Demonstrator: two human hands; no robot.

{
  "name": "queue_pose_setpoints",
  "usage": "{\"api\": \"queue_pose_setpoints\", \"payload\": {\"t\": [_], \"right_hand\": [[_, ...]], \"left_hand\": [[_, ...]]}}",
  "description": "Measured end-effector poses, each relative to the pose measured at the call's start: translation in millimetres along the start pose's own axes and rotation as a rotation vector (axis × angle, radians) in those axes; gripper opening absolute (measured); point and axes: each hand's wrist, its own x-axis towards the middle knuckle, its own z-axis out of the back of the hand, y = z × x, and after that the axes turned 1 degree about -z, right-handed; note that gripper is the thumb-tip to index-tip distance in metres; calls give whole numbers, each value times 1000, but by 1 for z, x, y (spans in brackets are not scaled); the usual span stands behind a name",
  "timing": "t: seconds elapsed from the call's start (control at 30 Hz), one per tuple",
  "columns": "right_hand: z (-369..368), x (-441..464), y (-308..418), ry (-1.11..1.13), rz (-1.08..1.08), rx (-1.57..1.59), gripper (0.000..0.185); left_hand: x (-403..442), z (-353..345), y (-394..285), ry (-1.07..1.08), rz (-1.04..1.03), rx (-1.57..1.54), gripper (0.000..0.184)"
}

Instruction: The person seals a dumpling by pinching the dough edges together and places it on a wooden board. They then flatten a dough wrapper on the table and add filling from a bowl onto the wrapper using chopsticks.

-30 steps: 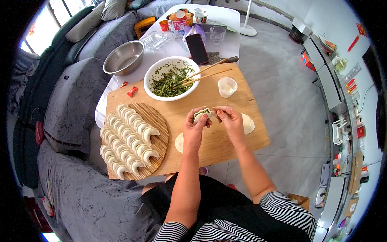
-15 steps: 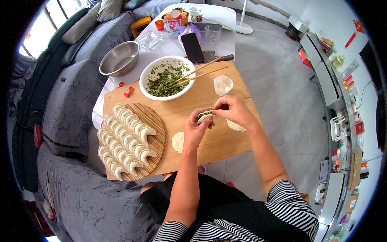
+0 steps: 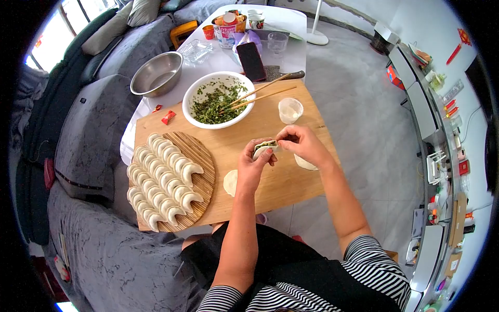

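My left hand (image 3: 253, 158) cradles a half-folded dumpling (image 3: 265, 150) above the wooden board, with green filling showing along its open top edge. At the dumpling's right end, the fingertips of my right hand (image 3: 299, 140) are pinched together on the edge of the dough. One flat dough wrapper (image 3: 230, 183) lies under my left wrist, and another wrapper (image 3: 305, 163) is partly covered by my right hand. Behind them stands a white bowl (image 3: 189, 115) of chopped green filling (image 3: 212, 106), with two chopsticks (image 3: 265, 96) leaning in it.
Rows of folded dumplings (image 3: 163, 179) cover a round slatted board (image 3: 207, 179) on the left of the wooden board (image 3: 260, 200). A small clear cup (image 3: 290, 111) stands at the right. Beyond are a steel basin (image 3: 157, 75), a phone (image 3: 251, 61) and a cleaver (image 3: 288, 76).
The view has shifted slightly. Both hands stay at the dumpling, and my right fingertips have moved a little along its edge toward the right end.
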Motion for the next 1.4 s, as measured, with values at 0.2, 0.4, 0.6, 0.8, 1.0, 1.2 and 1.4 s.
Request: {"api": "queue_pose_setpoints", "payload": {"t": [0.2,0.4,0.6,0.8,1.0,1.2,1.4], "right_hand": [[-3,-2,-1,-17,1,30,9],[-3,-2,-3,-54,-4,-18,9],[-13,-4,-20,-89,89,175,10],[-27,-6,-25,-169,178,248,10],[-34,-4,-32,-267,228,227,8],[-41,-2,-37,-364,242,107,6],[-46,-6,-25,-393,267,101,7]], "left_hand": [[0,1,2,1,10,-7,22],[1,1,3,5,12,-16,23],[2,1,4,-14,2,-129,21],[2,2,6,-14,7,-211,22],[2,2,6,-37,18,-228,21],[2,2,6,-35,29,-228,20],[3,5,7,-47,-3,-199,20]]}}
